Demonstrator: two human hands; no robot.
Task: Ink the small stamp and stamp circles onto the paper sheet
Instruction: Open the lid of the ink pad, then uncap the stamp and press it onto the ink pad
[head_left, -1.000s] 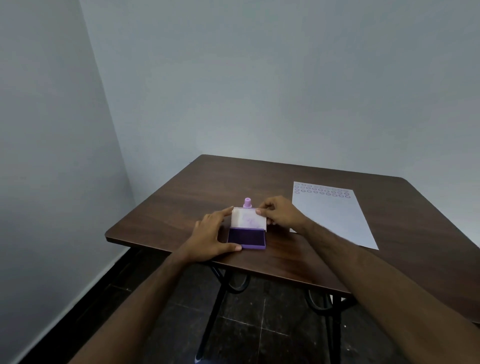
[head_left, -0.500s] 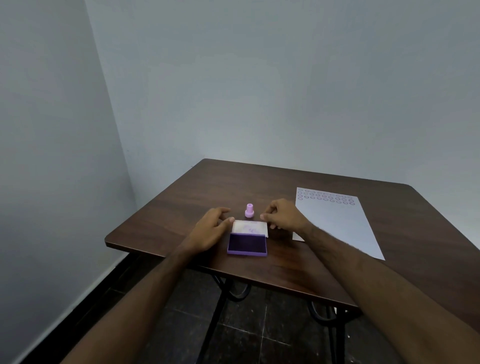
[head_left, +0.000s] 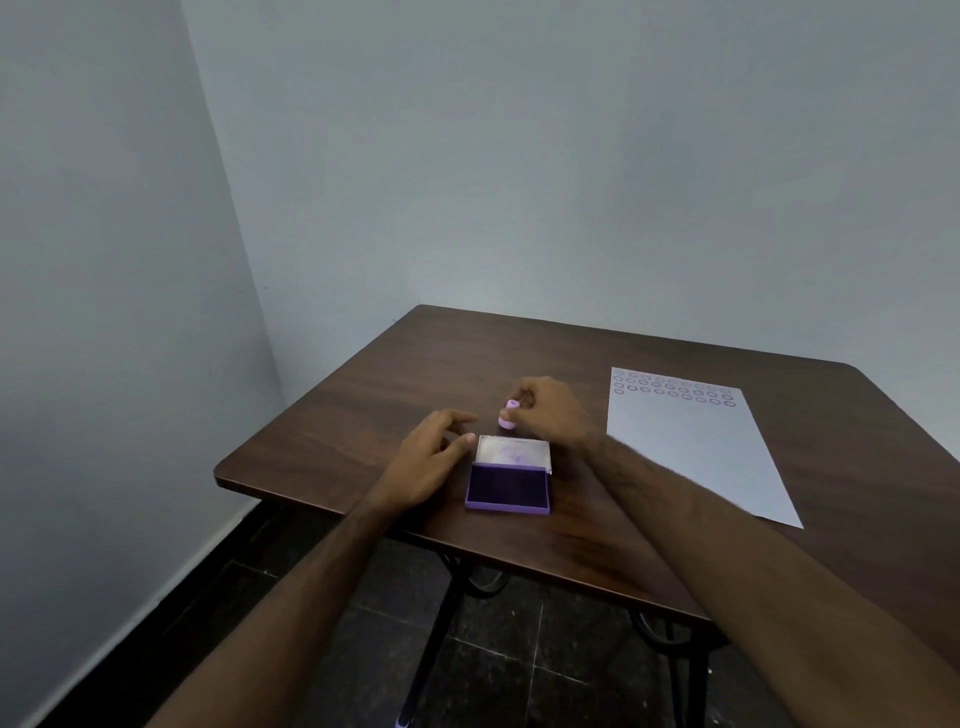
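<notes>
A purple ink pad lies open on the brown table, its white lid folded back on the far side. Just behind the lid stands the small pink stamp. The fingers of my right hand are closed around the stamp's top. My left hand rests on the table at the pad's left edge, fingers apart, thumb tip touching the lid's corner. The white paper sheet lies to the right, with three rows of purple stamped circles along its far edge.
The table stands in a corner with grey walls behind and to the left. Its front edge runs just below the ink pad. Black metal legs and a dark tiled floor show underneath.
My right hand left the lid, moved back and took hold of the stamp. My left hand slid off the pad's front corner to its left side. The lid now lies fully open.
</notes>
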